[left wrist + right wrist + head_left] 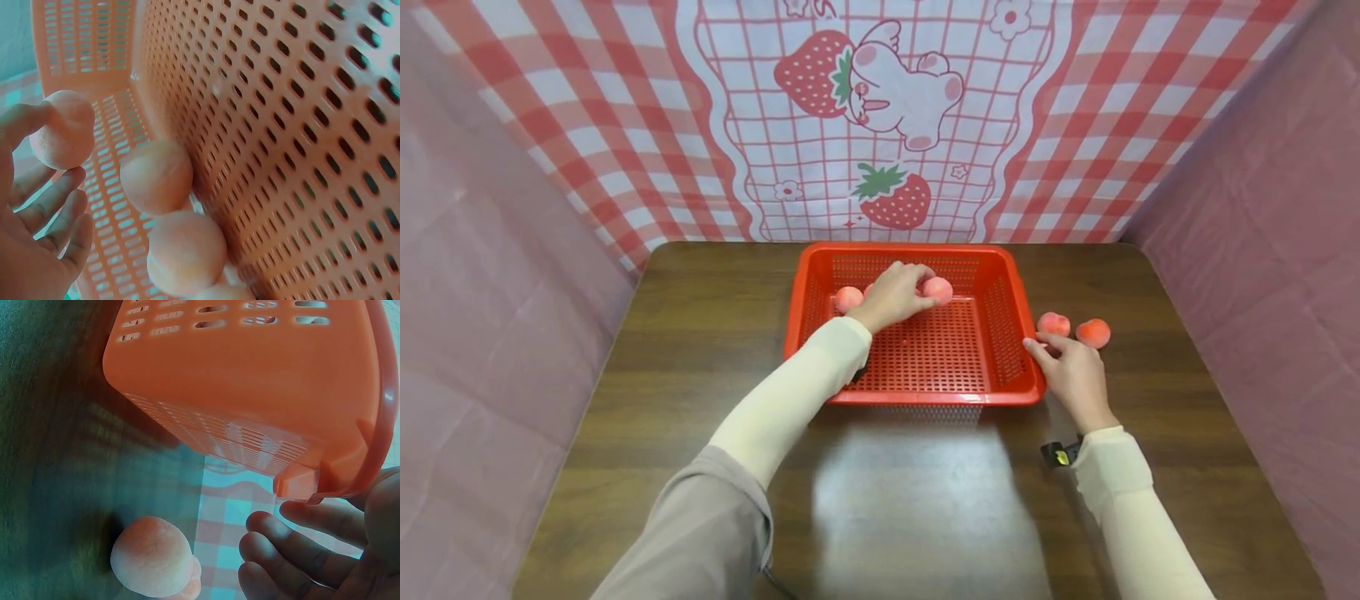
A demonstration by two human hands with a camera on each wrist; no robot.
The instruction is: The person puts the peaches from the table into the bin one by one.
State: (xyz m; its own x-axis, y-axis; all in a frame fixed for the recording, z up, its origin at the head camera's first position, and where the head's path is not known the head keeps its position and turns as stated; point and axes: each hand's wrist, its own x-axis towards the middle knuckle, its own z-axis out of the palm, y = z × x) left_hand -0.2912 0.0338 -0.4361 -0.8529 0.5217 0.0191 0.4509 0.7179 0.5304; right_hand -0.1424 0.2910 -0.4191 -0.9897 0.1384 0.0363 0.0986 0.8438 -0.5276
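My left hand (891, 298) reaches into the red plastic basket (925, 398) and pinches a peach (937, 291) between thumb and fingertips. In the left wrist view this peach (62, 129) is held above the basket floor. Below it, two peaches (156, 177) lie along the perforated wall, and part of a third shows at the bottom edge. My right hand (1075, 375) grips the basket's right rim, thumb over the edge and index finger beneath it in the right wrist view. Just beyond that hand, two more peaches (1054, 325) (1093, 333) lie on the table.
The basket stands toward the back of a brown wooden table (715, 333). A red-and-white checked cloth (880, 125) with strawberry prints hangs behind it. Pink cloth walls (490, 275) rise on both sides.
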